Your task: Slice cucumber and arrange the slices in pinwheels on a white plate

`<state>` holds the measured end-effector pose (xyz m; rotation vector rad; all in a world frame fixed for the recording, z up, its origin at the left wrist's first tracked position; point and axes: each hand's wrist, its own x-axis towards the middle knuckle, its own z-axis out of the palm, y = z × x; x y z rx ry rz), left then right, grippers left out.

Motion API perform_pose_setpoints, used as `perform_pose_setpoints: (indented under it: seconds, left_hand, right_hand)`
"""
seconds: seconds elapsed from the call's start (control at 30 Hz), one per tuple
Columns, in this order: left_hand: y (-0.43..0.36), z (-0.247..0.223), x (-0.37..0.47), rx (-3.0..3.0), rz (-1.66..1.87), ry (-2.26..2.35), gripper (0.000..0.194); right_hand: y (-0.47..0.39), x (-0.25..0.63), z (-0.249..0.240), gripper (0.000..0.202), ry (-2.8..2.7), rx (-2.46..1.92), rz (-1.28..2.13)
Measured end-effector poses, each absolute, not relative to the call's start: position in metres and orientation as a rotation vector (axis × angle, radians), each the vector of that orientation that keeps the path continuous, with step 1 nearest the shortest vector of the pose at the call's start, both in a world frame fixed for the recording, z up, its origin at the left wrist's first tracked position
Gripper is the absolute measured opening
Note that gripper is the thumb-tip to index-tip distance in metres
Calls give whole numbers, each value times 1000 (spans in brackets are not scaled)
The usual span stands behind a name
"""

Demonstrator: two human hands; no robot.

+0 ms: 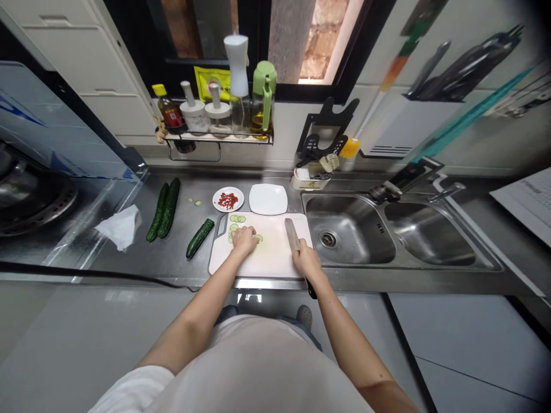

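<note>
My left hand [245, 241] is over the white cutting board [275, 261], its fingers bent and closed at a pale green cucumber slice [259, 238]. Other cucumber slices [237, 218] lie in a loose row along the board's left side. At the board's right, my right hand [306, 259] grips a kitchen knife [291, 234] by its dark handle, the blade pointing away from me and resting on or just above the board. Left of the board lies a cut cucumber [200, 238]. How firmly the left fingers hold the slice is partly hidden.
Behind the board stand a plate of chopped red pieces [216, 205] and a white square plate [267, 199]. Two whole cucumbers [163, 209] and a crumpled white cloth [120, 227] lie leftward. A double sink [350, 229] borders the right; a seasoning rack [219, 137] hangs behind.
</note>
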<state>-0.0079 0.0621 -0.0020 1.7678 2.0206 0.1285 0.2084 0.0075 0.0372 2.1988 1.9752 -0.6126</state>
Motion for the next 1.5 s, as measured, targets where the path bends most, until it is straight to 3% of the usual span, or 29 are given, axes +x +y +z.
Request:
perform_pose_setpoints:
  seconds: [0.27, 0.47, 0.87, 1.1, 1.5]
  left_hand:
    - [61, -3, -1, 1755, 120, 2034, 13]
    - [59, -6, -2, 1731, 150, 2033, 24]
    - [57, 1, 6, 1730, 159, 2039, 13]
    - [42, 6, 4, 1680, 263, 2012, 21]
    - [13, -3, -55, 1350, 479, 2202, 21]
  right_hand:
    - [8, 210, 36, 35, 1953, 2198, -637]
    - [8, 209, 41, 38, 1912, 2233, -678]
    - [-1, 209, 42, 54, 2009, 2159, -736]
    - [-2, 202, 43, 57, 1938, 2124, -728]
    - [0, 207, 39, 60, 1970, 2098, -754]
